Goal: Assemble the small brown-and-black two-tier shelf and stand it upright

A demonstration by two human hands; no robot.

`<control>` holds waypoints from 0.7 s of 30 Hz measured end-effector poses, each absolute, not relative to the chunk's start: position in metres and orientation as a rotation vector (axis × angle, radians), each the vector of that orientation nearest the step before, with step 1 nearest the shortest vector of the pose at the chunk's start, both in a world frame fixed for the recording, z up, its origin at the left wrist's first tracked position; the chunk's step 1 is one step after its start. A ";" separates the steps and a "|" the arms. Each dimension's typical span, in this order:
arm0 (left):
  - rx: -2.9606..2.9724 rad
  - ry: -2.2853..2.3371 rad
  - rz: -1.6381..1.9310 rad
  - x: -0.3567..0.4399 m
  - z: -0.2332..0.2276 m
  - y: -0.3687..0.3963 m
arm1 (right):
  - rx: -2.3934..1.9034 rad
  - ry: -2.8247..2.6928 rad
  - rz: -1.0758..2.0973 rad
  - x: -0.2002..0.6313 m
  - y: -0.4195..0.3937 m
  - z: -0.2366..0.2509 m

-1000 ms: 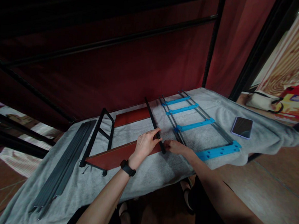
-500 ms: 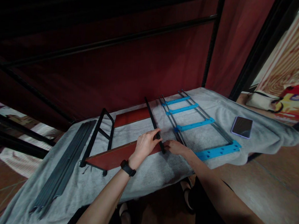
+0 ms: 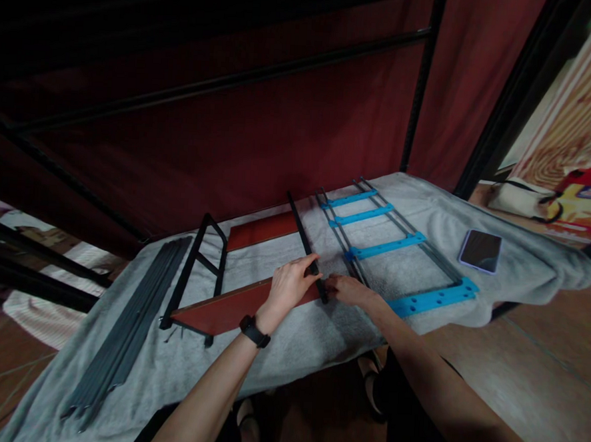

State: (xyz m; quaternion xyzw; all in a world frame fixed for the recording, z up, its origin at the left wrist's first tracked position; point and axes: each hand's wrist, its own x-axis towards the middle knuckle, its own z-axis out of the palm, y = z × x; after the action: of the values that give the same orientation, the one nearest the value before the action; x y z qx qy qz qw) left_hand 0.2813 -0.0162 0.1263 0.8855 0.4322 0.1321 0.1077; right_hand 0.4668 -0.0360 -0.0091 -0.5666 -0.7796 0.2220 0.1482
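Note:
A black metal frame [image 3: 182, 279] with two reddish-brown boards lies on grey cloth. The near board [image 3: 240, 304] and far board [image 3: 262, 231] run across to a black bar [image 3: 300, 226] on the right. My left hand [image 3: 292, 282] is closed round the near part of that bar, thumb and fingers gripping it above the near board's end. Against the bar's right side, my right hand [image 3: 349, 289] is low, its fingers drawn together in a pinch. Whatever those fingertips hold is too small or hidden to make out.
Blue perforated strips [image 3: 387, 246] with grey rods lie to the right. Beyond them is a phone [image 3: 480, 250]. A bundle of dark grey tubes [image 3: 128, 331] lies at the left. The grey cloth [image 3: 445, 223] covers the surface, with a dark red curtain [image 3: 260, 139] behind.

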 end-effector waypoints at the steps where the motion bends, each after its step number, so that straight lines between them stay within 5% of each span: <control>1: 2.604 1.266 0.389 0.281 0.126 -0.016 | -1.638 -2.236 0.634 0.467 -0.036 -0.008; 21: 2.601 1.258 0.382 0.281 0.128 -0.017 | -1.624 -2.296 0.553 0.463 -0.039 -0.009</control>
State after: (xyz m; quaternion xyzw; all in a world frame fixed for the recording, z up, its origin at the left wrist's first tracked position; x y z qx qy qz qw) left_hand 0.2812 -0.0166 0.1281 0.8867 0.4289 0.1303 0.1135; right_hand 0.4628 -0.0389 -0.0088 -0.5613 -0.7935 0.1912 0.1369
